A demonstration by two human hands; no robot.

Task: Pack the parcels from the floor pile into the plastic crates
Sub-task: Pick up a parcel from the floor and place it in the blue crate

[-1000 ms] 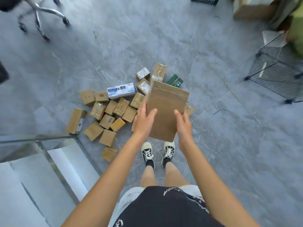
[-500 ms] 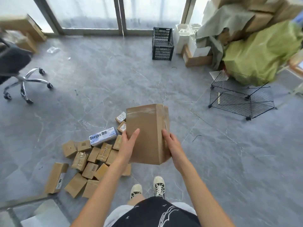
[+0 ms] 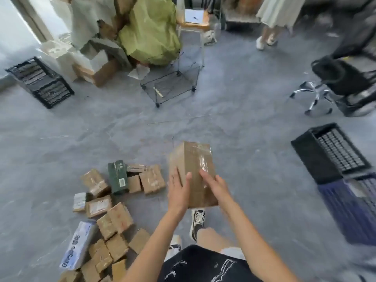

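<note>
I carry a tall brown cardboard parcel (image 3: 193,159), sealed with clear tape, upright at waist height. My left hand (image 3: 178,193) lies flat against its left face, fingers straight. My right hand (image 3: 216,185) presses on its taped right face, fingers stretched out. The floor pile of parcels (image 3: 105,220) lies at the lower left: several small brown boxes, a dark green box (image 3: 118,177) and a white printed box (image 3: 78,245). A black plastic crate (image 3: 329,153) and a blue crate (image 3: 352,208) stand on the floor at the right, apart from the parcel.
Another black crate (image 3: 40,82) lies at the far left. A wire cage shelf (image 3: 173,84) stands ahead, with green-covered goods (image 3: 150,33) and cartons behind it. An office chair (image 3: 341,82) is at the upper right. Another person's legs (image 3: 266,39) are at the back.
The view has swung to the right with the parcel still held between both hands. The pile has slid to the lower left, and the black and blue crates have come into view on the right.
</note>
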